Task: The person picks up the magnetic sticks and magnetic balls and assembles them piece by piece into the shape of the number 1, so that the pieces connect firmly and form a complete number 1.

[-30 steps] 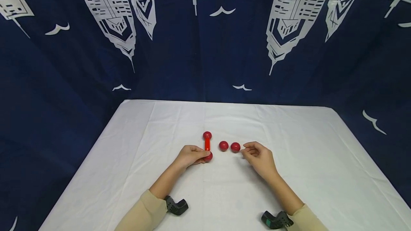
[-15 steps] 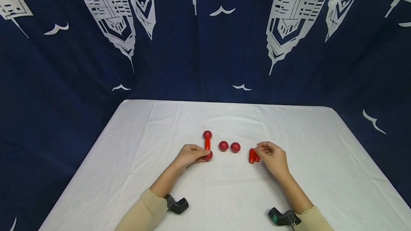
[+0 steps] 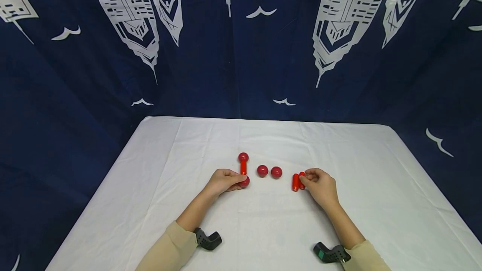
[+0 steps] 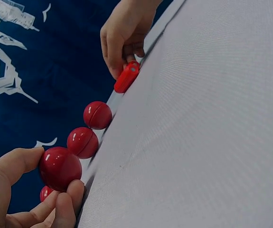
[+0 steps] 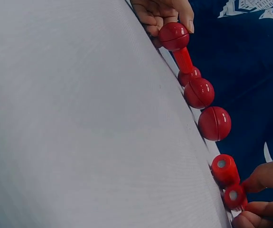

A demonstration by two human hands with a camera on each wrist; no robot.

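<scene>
My left hand pinches the near red ball of a dumbbell-like piece between thumb and fingers. From that ball a short red rod runs away from me to a second red ball. Two loose red balls lie side by side to its right, each with a seam around it. Further right, two red rods stand close together, with grey round spots on their end faces. Thumb and fingertips of my right hand pinch the right rod; the left rod is beside it.
A white cloth covers the table, with light creases. Behind it hangs a dark blue curtain printed with white buildings and birds. Black devices sit on the left wrist and right wrist.
My right hand has moved right, away from the loose balls to the two rods, which its hand and forearm hid before. My left hand keeps its pinch on the ball, almost still.
</scene>
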